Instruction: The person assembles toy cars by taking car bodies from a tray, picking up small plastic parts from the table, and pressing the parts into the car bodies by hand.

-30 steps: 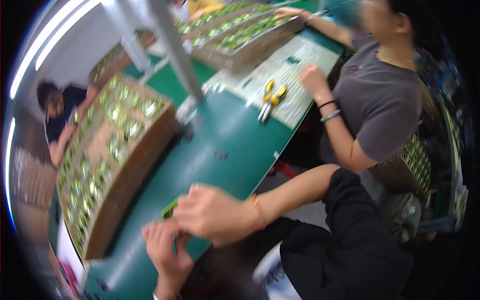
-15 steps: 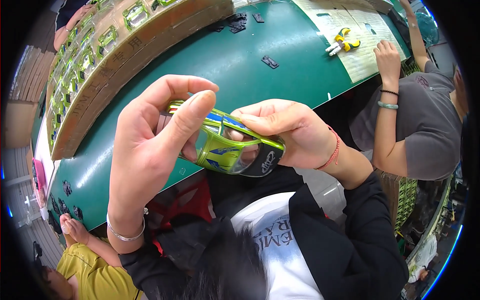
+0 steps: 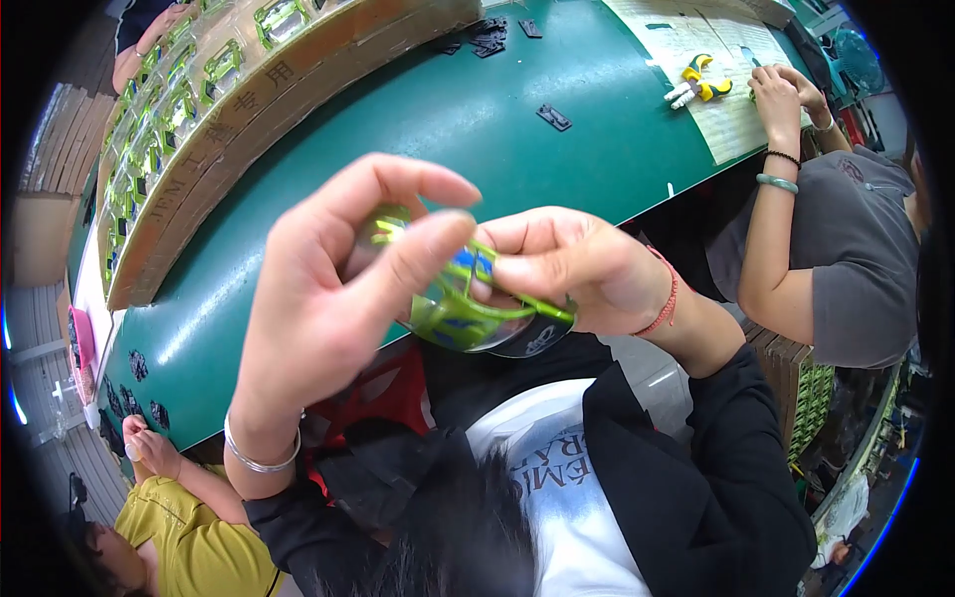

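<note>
bright, even overhead light | sharp centre | fisheye bending, dark rim

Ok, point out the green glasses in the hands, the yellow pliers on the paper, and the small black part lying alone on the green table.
green glasses (image 3: 453, 313), head view, on the frame.
yellow pliers (image 3: 701, 85), head view, on a handle.
small black part (image 3: 554, 117), head view, its middle.

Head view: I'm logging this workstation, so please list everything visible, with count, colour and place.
goggles: one, green frame with clear lens, held between both hands
table: one, green, across the upper middle
cardboard tray of green goggles: one, brown, upper left on the table
small black parts: several, black, scattered on the table
paper sheet: one, pale, upper right
co-workers: two, one in grey at right, one in yellow at lower left
left hand: grips the goggles
right hand: pinches the goggles
</note>
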A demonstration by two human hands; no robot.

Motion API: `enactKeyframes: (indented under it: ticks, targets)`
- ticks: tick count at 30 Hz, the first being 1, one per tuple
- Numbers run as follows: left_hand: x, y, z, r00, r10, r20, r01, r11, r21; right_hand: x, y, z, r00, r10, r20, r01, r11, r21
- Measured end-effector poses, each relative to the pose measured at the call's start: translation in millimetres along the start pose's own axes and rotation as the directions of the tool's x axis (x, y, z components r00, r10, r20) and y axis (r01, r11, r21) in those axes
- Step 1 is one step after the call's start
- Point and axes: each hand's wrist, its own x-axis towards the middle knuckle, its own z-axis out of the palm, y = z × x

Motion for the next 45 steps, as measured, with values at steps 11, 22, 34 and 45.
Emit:
enactKeyframes:
  ticks: [11,22,34,45]
  targets:
    - [-6,-19,11,0.996,-0.089,0.001,0.088,0.981,-0.171,-5,17,-18,0.985,0.163,-0.058,-0.159,0.985,0.066]
    - [-11,-30,14,0.995,-0.099,0.003,0.099,0.985,-0.138,-7,26,-16,0.98,0.16,-0.117,-0.158,0.987,0.02]
    - [-11,-29,13,0.99,-0.14,0.03,0.143,0.971,-0.194,-3,33,-20,0.987,0.156,-0.03,-0.154,0.987,0.045]
    - [-19,-26,11,1.0,0.006,0.015,-0.004,0.994,-0.108,-2,38,-3,0.993,0.053,-0.105,-0.059,0.997,-0.059]
